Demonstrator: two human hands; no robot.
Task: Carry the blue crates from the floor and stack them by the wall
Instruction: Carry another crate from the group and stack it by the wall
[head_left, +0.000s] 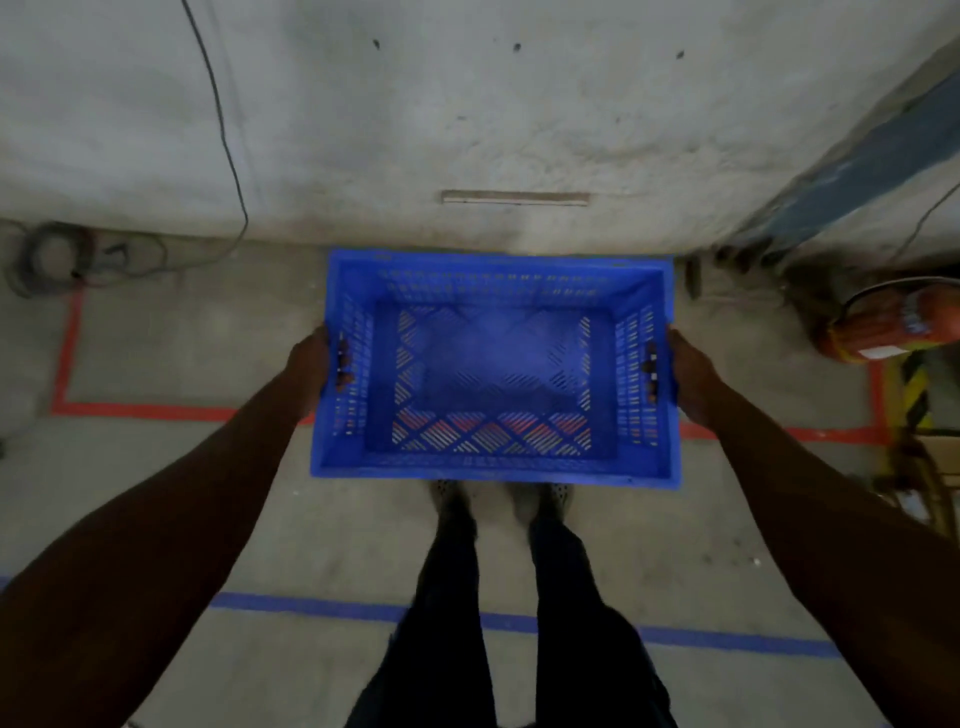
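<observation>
An empty blue crate (493, 364) with slotted walls and floor is held level in front of me, above my feet, its far rim close to the grey wall (467, 104). My left hand (314, 364) grips the handle slot in its left end, fingers showing through inside. My right hand (688, 379) grips the handle slot in its right end the same way. The red floor tape shows through the crate's floor slots. No other crate is in sight.
A red tape rectangle (67, 358) marks the floor along the wall; a blue tape line (291, 603) runs behind my feet. Coiled cables (57, 260) lie at the left. An orange bag (883, 325) and a yellow-black striped post (911, 389) stand at the right.
</observation>
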